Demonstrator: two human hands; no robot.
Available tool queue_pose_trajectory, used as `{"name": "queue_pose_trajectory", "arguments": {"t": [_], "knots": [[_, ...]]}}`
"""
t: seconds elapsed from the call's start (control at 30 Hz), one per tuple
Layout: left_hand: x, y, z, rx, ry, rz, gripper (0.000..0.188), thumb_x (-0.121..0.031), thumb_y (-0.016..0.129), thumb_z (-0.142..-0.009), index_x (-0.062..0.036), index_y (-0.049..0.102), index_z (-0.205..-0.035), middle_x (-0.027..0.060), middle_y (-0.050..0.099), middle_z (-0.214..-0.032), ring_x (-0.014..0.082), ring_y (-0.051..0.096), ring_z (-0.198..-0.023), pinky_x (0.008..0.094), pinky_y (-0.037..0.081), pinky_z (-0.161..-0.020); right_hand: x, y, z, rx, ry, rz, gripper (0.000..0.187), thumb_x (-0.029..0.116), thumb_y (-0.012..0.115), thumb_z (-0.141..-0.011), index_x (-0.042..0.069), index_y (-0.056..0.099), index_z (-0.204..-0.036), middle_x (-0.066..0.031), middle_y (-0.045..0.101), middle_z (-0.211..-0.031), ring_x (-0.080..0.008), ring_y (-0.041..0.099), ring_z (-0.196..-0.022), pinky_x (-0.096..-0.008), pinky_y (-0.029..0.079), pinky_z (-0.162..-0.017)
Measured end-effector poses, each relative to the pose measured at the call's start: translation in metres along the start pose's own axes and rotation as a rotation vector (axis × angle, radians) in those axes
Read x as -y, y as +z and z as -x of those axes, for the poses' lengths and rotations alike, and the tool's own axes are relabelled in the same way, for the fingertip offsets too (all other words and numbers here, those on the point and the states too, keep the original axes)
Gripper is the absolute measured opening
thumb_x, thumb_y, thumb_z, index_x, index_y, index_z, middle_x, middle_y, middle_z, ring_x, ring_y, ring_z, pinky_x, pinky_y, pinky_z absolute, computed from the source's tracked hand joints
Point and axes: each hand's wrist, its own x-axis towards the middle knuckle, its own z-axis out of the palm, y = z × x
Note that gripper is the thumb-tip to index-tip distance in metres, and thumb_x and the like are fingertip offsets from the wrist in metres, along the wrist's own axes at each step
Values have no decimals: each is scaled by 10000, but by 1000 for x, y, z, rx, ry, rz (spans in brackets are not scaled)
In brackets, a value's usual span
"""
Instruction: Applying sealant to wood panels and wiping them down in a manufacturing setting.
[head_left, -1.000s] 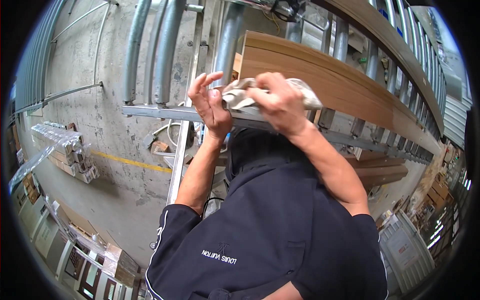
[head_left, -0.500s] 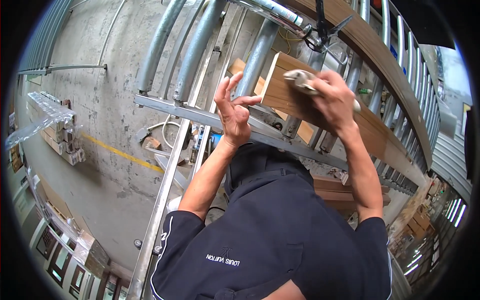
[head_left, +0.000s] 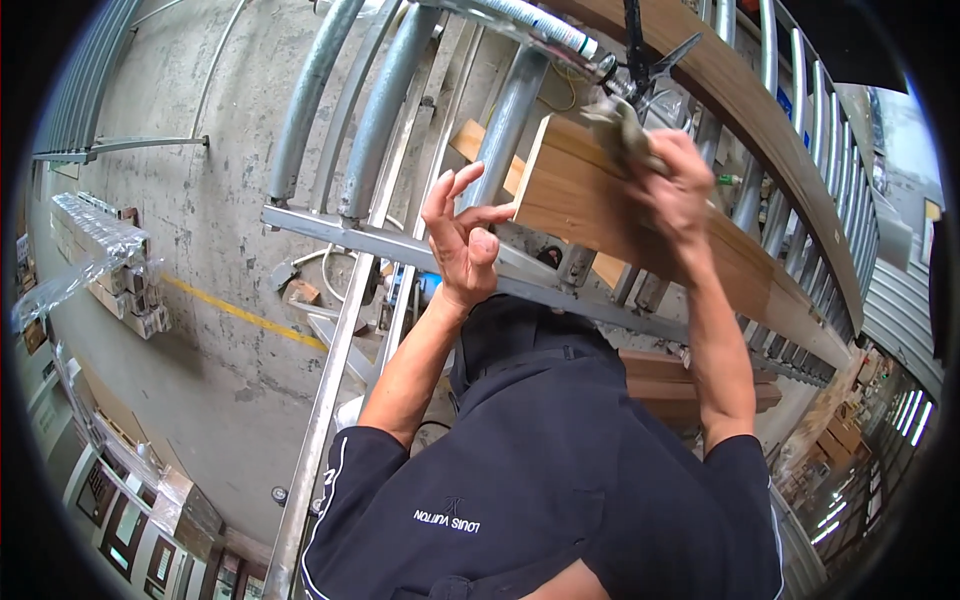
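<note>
A long brown wood-grained board [head_left: 565, 195] lies across the metal rollers in front of me. My right hand [head_left: 682, 190] is closed round a pale rag [head_left: 620, 130] above the board's top face; both are smeared by motion, so whether the rag touches the wood is unclear. At the board's left end is my left hand [head_left: 464, 245], its fingers spread and holding nothing. The tip of its index finger meets the end edge of the board.
A caulking gun [head_left: 545, 30] lies past the board, beside a second long brown board [head_left: 740, 85]. Bare rollers [head_left: 385, 115] continue to the left along a metal rail [head_left: 350, 230]. Plastic-wrapped stacks [head_left: 105, 255] stand on the concrete floor at far left.
The rag in my right hand has moved slightly away from me and now hangs more upright. My left hand stays at the board's end, shifted very little.
</note>
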Motion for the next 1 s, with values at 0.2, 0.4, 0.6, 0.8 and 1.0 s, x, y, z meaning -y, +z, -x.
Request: {"name": "queue_pose_trajectory", "arguments": {"t": [0.2, 0.4, 0.6, 0.8, 1.0], "knots": [[1, 8, -1, 47, 10, 26, 733, -414, 519, -980, -3, 205, -1499, 296, 447, -1407, 258, 725, -852, 321, 585, -725, -13, -15, 31, 67, -89, 326, 381, -56, 692, -692, 86, 717, -1045, -98, 655, -1035, -266, 660, -938, -341, 530, -790], [4, 0, 0, 43, -63, -162, 733, -472, 471, -993, -26, 185, -1500, 249, 430, -1447, 316, 729, -896, 309, 558, -728, 14, 48, -3, -2, -225, 444, 195, 75, 717, -709, 145, 709, -891, -15, 675, -989, -246, 633, -942, -366, 535, -765], [-6, 1, -4, 131, -14, -184, 713, -459, 487, -991, -34, 203, -1488, 277, 444, -1386, 334, 717, -940, 381, 597, -780, -110, -124, 133, -246, 424, 288, 444, -20, 756, -676, 93, 708, -1102, -97, 648, -1110, -301, 663, -956, -382, 551, -890], [-2, 10, -1, 194, 18, -157, 743, -471, 545, -955, -16, 266, -1472, 253, 479, -1368, 282, 707, -899, 352, 581, -791, -127, -177, 153, -511, 682, 247, 143, 65, 716, -844, -8, 674, -959, -81, 592, -841, -162, 633, -710, -302, 535, -576], [-14, 20, -6, 339, 383, -645, 592, -374, 577, -971, 6, 391, -1385, 229, 518, -1337, 335, 626, -1077, 456, 491, -945, -46, -30, 57, -189, 113, 532, 180, 80, 717, -683, 134, 683, -850, -46, 590, -889, -218, 656, -849, -392, 582, -647]]}}
